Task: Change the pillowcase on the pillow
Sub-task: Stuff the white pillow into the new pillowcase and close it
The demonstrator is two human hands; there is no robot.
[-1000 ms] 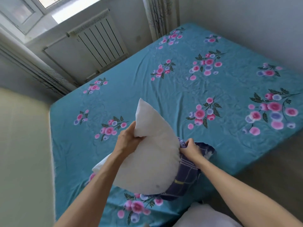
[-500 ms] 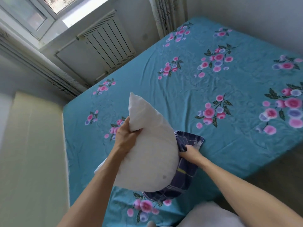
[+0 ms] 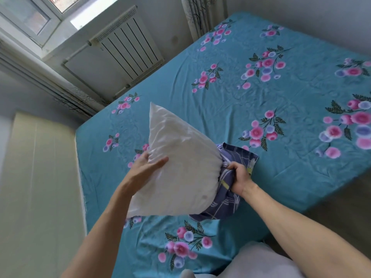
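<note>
I see a plain white pillow (image 3: 178,167), a navy pillowcase (image 3: 230,189) with thin white lines and small yellow patches, a teal bed sheet (image 3: 200,109) printed with pink and lilac flowers and dark leaves, and a white radiator (image 3: 128,49).

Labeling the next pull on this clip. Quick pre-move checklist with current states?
1. Right hand grips the bunched blue patterned pillowcase: ok.
2. Left hand gripping the white pillow: not ok, fingers lie straight against its side.
3. Most of the pillow is out of the case: ok, only the end by the right hand is covered.
4. Pillow held off the floral bed sheet: cannot tell, the low corner may touch it.
5. Fabric snagged inside the case: cannot tell, hidden.
</note>
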